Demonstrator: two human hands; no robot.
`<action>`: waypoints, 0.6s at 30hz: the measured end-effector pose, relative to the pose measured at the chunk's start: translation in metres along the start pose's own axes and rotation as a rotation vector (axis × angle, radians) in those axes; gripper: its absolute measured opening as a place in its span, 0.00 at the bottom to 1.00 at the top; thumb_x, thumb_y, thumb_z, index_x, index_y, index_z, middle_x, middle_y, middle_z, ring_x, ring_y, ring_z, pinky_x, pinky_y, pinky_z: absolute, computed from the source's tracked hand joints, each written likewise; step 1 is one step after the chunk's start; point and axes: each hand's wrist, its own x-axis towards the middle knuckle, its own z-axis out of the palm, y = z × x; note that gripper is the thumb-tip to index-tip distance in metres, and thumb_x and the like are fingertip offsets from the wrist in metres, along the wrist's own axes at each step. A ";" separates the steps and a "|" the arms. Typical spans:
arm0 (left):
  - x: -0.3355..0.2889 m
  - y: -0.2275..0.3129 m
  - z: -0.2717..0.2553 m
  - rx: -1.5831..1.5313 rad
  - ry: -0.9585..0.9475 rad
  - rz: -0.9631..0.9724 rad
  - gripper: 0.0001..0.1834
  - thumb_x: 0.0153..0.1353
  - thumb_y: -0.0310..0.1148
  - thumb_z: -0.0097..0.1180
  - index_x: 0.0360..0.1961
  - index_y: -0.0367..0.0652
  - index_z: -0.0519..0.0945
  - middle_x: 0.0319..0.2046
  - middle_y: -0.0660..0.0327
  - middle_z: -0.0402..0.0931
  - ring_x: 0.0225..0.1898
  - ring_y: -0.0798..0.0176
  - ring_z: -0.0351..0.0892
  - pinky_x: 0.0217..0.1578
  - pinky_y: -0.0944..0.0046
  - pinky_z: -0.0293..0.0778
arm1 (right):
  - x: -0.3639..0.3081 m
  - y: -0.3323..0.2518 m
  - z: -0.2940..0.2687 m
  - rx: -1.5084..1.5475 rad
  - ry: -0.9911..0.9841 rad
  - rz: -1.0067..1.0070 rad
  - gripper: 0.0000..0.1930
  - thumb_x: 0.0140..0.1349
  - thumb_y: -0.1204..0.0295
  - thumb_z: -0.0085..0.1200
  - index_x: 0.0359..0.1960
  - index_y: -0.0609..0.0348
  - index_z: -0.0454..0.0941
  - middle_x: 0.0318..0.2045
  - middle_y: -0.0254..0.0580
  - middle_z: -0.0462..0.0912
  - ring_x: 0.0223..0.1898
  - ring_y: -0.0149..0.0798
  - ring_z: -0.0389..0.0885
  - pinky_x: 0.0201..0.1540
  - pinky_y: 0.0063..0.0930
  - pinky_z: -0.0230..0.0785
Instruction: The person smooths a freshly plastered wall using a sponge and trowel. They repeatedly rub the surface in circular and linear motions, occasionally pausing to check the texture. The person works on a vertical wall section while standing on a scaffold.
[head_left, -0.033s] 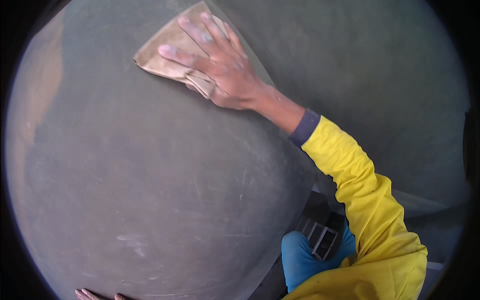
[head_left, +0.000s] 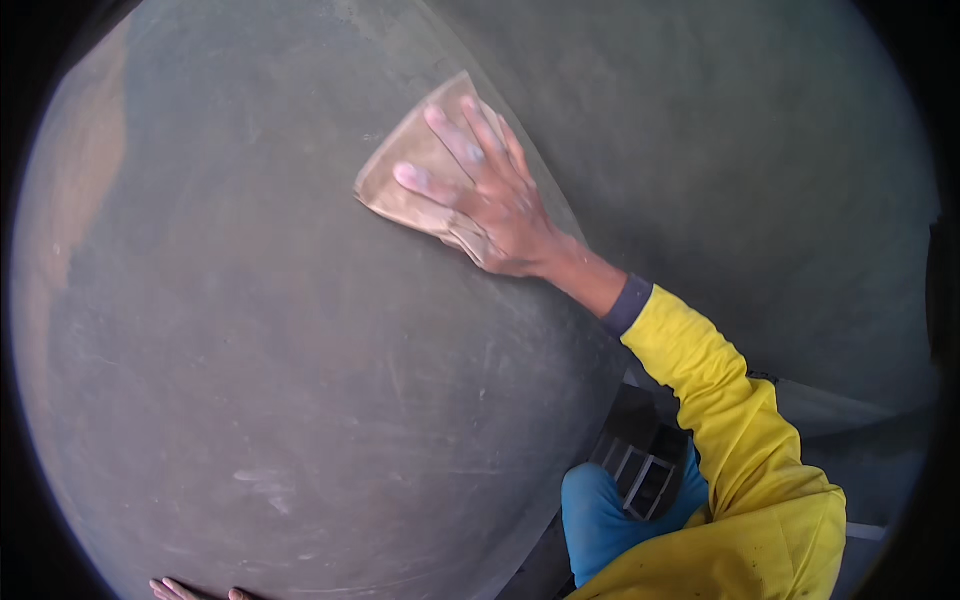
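Note:
My right hand [head_left: 500, 215] lies flat, fingers spread, on a tan sheet [head_left: 400, 175] that looks like sandpaper or cloth. It presses the sheet against the upper edge of a large rounded grey surface [head_left: 300, 380]. The sheet's lower end is folded under my palm. The arm wears a yellow sleeve [head_left: 720, 400] with a dark cuff. Only the fingertips of my left hand [head_left: 195, 590] show at the bottom edge, resting on the lower rim of the grey surface.
A grey wall [head_left: 750, 150] rises behind the rounded surface at the upper right. My knee in blue trousers [head_left: 600, 510] is at the lower right, next to a dark slatted object [head_left: 640, 470]. A brownish patch [head_left: 85, 170] marks the surface's left side.
My right hand and the tan sheet sit lower and further right on the grey surface than in the other frame.

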 end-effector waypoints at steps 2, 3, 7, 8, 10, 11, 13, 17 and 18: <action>0.004 0.009 0.004 -0.040 0.003 -0.015 0.46 0.72 0.64 0.36 0.74 0.33 0.56 0.74 0.36 0.51 0.76 0.32 0.46 0.72 0.30 0.40 | -0.162 0.004 -0.009 -0.019 -0.143 0.273 0.32 0.64 0.62 0.61 0.71 0.29 0.68 0.79 0.54 0.44 0.78 0.69 0.35 0.74 0.71 0.30; 0.005 0.014 0.007 -0.060 0.012 -0.028 0.46 0.72 0.64 0.36 0.74 0.33 0.56 0.74 0.36 0.50 0.76 0.32 0.45 0.72 0.30 0.40 | -0.229 -0.001 -0.022 -0.013 -0.198 0.354 0.38 0.60 0.67 0.65 0.73 0.32 0.63 0.79 0.56 0.39 0.77 0.72 0.33 0.73 0.72 0.31; 0.008 0.019 0.004 -0.103 0.052 -0.002 0.45 0.73 0.63 0.35 0.74 0.33 0.56 0.75 0.36 0.50 0.77 0.32 0.45 0.72 0.30 0.40 | -0.245 -0.007 -0.040 0.036 -0.273 0.337 0.40 0.61 0.65 0.66 0.73 0.27 0.60 0.79 0.55 0.38 0.77 0.74 0.33 0.73 0.76 0.31; 0.007 0.020 0.002 -0.104 0.023 -0.009 0.45 0.73 0.63 0.35 0.74 0.32 0.56 0.75 0.36 0.50 0.77 0.32 0.45 0.72 0.30 0.40 | -0.196 -0.003 -0.031 -0.010 -0.190 0.218 0.37 0.62 0.61 0.65 0.71 0.20 0.63 0.79 0.53 0.41 0.77 0.72 0.35 0.73 0.77 0.32; 0.005 0.021 -0.004 -0.090 -0.021 -0.036 0.45 0.73 0.63 0.35 0.74 0.32 0.56 0.75 0.36 0.50 0.77 0.32 0.44 0.72 0.30 0.40 | -0.074 -0.005 -0.024 0.076 -0.109 0.066 0.40 0.56 0.67 0.67 0.68 0.11 0.66 0.78 0.40 0.52 0.78 0.64 0.41 0.74 0.76 0.35; 0.005 0.020 -0.007 -0.076 -0.025 -0.035 0.45 0.73 0.63 0.35 0.74 0.32 0.56 0.75 0.36 0.50 0.77 0.32 0.44 0.72 0.30 0.40 | -0.016 0.001 -0.027 0.030 -0.093 -0.064 0.45 0.50 0.72 0.68 0.68 0.10 0.66 0.78 0.35 0.52 0.78 0.61 0.42 0.74 0.75 0.38; 0.003 0.017 -0.008 -0.064 -0.014 -0.042 0.45 0.73 0.63 0.35 0.74 0.31 0.56 0.74 0.36 0.50 0.77 0.32 0.44 0.72 0.30 0.40 | 0.065 0.006 -0.036 -0.007 -0.018 -0.173 0.48 0.46 0.76 0.67 0.68 0.10 0.66 0.78 0.33 0.51 0.78 0.61 0.42 0.75 0.72 0.41; -0.006 0.021 -0.007 -0.004 -0.076 -0.036 0.45 0.73 0.62 0.33 0.74 0.31 0.56 0.75 0.36 0.50 0.77 0.32 0.45 0.72 0.29 0.42 | 0.019 0.028 -0.031 -0.070 -0.115 -0.102 0.43 0.51 0.73 0.64 0.68 0.12 0.67 0.79 0.34 0.51 0.79 0.60 0.42 0.75 0.70 0.38; -0.004 0.016 -0.008 0.021 -0.053 -0.018 0.45 0.74 0.62 0.33 0.74 0.31 0.55 0.75 0.36 0.50 0.77 0.32 0.45 0.72 0.29 0.43 | -0.030 0.029 -0.029 -0.066 -0.162 -0.021 0.44 0.52 0.73 0.66 0.69 0.10 0.65 0.79 0.34 0.49 0.79 0.61 0.41 0.76 0.70 0.38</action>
